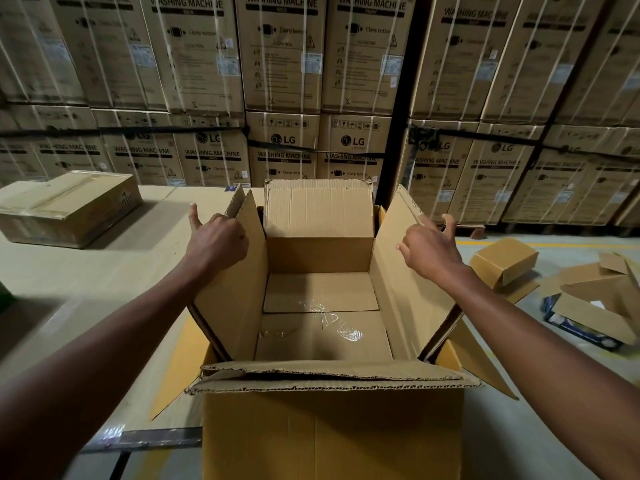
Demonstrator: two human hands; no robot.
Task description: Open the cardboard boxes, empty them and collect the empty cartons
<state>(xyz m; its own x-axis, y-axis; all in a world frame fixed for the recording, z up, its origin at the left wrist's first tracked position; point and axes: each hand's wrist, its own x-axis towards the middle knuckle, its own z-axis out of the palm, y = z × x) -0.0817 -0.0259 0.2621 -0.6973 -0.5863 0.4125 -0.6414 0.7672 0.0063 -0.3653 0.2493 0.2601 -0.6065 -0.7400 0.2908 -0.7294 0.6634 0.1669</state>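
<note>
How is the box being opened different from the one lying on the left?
The open box stands tall with all flaps spread, both hands on its side flaps; the left box lies low, flat and taped shut, untouched. The open box looks yellower, the left box duller. Both are plain corrugated cardboard.

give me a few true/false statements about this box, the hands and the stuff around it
1. The big cardboard box in front of the person has its top flaps open. True.
2. The left hand rests on the sealed box on the table. False: it is at the open box's left flap; the sealed box lies apart, to the far left.
3. The right hand is at the right flap. True.
4. The open box is filled to the brim. False: only flat cardboard with shiny tape shows low inside.
5. Opened cartons lie on the floor to the right. True.
</note>
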